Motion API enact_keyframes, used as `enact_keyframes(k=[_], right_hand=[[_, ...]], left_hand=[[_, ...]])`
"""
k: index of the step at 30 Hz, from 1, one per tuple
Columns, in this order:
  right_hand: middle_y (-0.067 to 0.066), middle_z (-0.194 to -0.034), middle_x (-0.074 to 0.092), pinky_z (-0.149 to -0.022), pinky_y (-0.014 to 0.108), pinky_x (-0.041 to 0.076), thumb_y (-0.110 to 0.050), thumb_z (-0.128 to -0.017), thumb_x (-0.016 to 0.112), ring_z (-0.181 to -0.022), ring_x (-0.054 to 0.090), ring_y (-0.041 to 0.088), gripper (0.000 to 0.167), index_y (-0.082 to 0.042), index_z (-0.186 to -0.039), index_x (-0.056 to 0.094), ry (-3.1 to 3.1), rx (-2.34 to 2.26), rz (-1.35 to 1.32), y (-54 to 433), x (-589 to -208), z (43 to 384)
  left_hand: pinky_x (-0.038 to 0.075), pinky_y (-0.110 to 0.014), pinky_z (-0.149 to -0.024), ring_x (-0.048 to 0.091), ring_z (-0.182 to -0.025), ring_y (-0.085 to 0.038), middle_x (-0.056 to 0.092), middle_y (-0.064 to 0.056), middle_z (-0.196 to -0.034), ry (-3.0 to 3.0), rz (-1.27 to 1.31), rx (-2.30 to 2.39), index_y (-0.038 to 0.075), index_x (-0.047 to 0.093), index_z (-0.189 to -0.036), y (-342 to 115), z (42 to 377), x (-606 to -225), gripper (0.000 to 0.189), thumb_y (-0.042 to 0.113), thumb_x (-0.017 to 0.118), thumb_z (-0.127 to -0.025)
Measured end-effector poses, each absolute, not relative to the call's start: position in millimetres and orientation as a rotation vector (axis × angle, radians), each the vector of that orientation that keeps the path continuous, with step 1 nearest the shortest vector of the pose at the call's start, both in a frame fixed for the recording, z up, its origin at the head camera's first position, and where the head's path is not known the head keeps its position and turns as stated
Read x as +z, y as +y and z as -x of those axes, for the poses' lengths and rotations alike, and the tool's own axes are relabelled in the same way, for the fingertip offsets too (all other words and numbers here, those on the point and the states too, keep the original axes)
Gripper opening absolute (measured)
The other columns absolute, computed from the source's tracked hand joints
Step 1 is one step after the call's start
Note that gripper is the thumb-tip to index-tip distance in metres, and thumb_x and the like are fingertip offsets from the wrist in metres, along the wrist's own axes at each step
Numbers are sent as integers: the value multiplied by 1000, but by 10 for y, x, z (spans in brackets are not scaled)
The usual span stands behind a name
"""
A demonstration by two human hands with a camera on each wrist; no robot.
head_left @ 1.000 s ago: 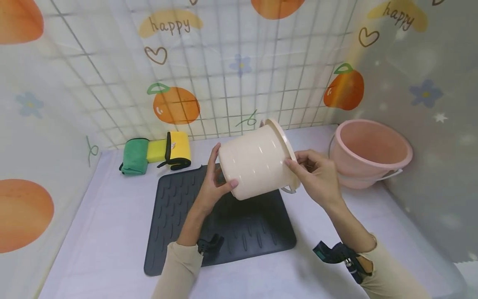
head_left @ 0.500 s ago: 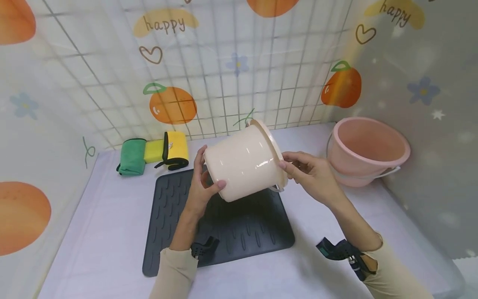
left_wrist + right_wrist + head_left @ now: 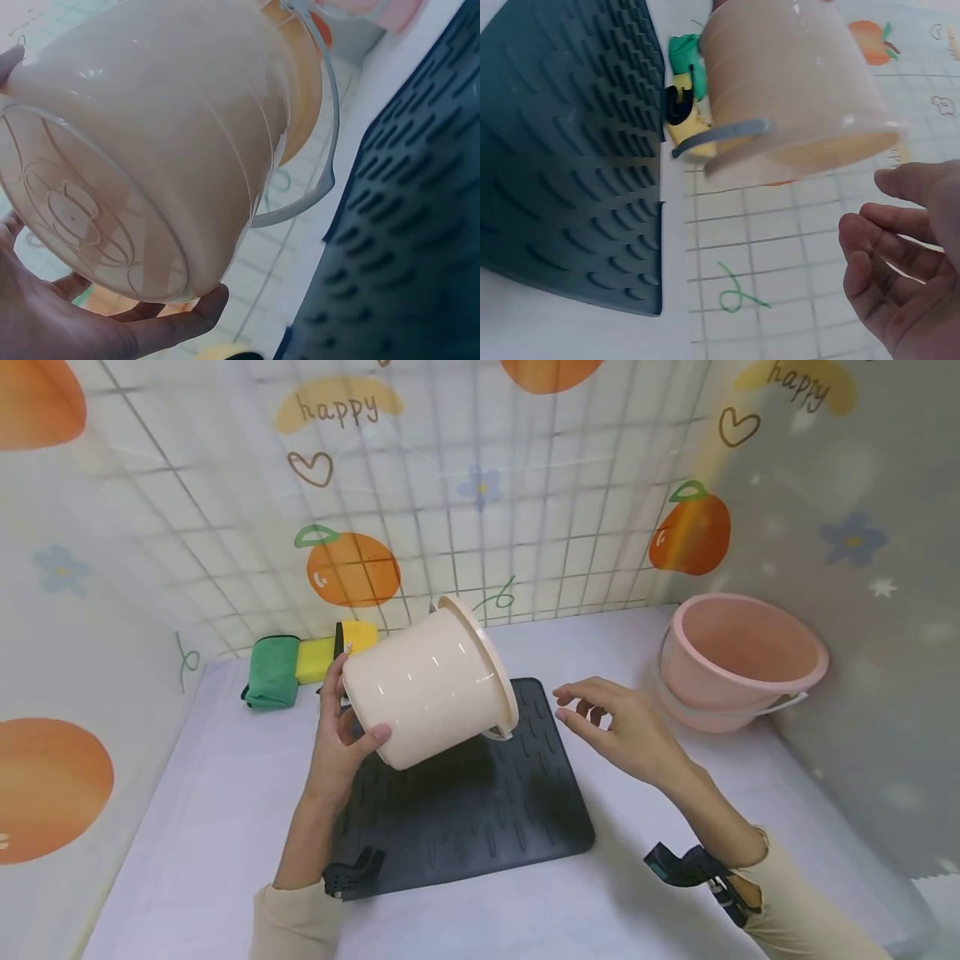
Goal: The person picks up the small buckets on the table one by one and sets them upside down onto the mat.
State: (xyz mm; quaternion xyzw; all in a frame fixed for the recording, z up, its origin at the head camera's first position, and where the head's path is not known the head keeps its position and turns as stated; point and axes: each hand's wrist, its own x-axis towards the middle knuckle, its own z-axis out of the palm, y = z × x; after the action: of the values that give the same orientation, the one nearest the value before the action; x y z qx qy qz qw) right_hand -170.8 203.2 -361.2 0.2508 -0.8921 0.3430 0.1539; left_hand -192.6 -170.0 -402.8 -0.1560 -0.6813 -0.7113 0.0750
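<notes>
A cream plastic bucket [image 3: 431,685] is held up over a dark ribbed mat [image 3: 480,818], tilted on its side with its mouth facing right. My left hand [image 3: 341,747] grips it around the base, thumb on the near side. Its moulded bottom [image 3: 82,210] shows in the left wrist view, and its grey handle [image 3: 330,142] hangs loose from the rim. To the right of the rim, apart from it, my right hand [image 3: 626,727] hovers with loosely bent fingers and nothing between them; the right wrist view shows this gap too.
A pink bucket [image 3: 697,697] with a white handle stands upright at the back right. At the back left lie a folded green cloth [image 3: 273,672], a yellow-green piece [image 3: 315,662] and a yellow cloth [image 3: 360,637] with black edging. A patterned curtain [image 3: 525,527] hangs behind.
The cream bucket has moved left in my left hand, now partly covering the yellow cloth. My right hand has let go of its rim and stayed behind on the right.
</notes>
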Motion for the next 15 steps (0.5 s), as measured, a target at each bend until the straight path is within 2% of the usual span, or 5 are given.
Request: enact_keyframes(k=[4,11,15], right_hand=[[-4,-107,70,-63,26,51,-20,-93,74,-80,57,7,26,-14,-118,72,-2590,930,-790,2012,-3719,1700],[-3,-110,67,-68,29,54,-18,-92,75,-83,58,7,31,-9,-121,70,-2643,916,-898,1902,-3854,1676],[-3,-109,65,-62,25,51,-20,-92,75,-81,56,6,31,-10,-121,70,-2682,895,-930,1852,-3909,1661]], left_hand=[[55,-32,-89,38,-133,-33,23,3,-156,-2036,400,-2119,38,21,-157,-1845,1856,-4008,94,1,68,-85],[54,-28,-88,39,-132,-33,17,7,-159,-2027,319,-2115,38,20,-158,-2015,1711,-3958,94,0,66,-85],[54,-27,-87,38,-131,-35,17,6,-159,-2053,301,-2086,38,20,-158,-2115,1647,-3941,94,0,67,-86]])
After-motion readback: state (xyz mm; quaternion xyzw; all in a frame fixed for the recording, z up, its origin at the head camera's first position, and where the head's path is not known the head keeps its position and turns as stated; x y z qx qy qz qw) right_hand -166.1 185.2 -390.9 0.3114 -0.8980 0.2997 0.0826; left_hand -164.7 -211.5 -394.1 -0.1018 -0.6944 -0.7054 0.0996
